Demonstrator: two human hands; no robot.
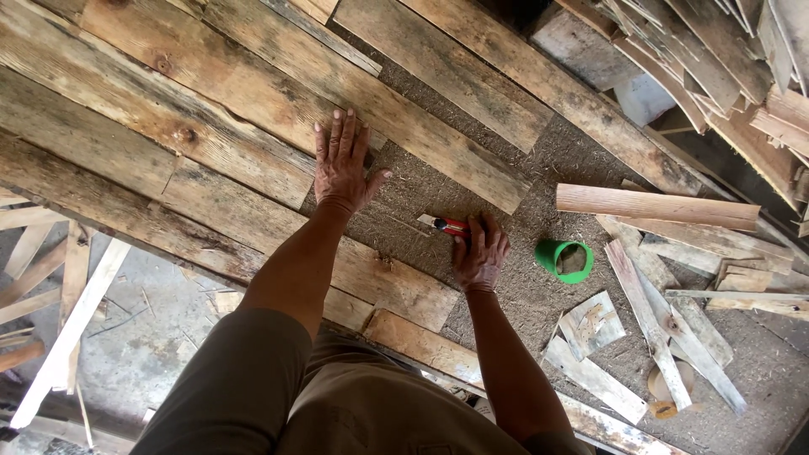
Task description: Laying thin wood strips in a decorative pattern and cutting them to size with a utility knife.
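Bare forearms, olive-brown trousers

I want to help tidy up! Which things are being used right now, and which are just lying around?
In use:
- left hand, flat on the weathered plank
- right hand, its grip on the red utility knife
- rough board under the knife

Lying about:
- green cup
- loose wood strips
- pale plank
- splintered scrap pile
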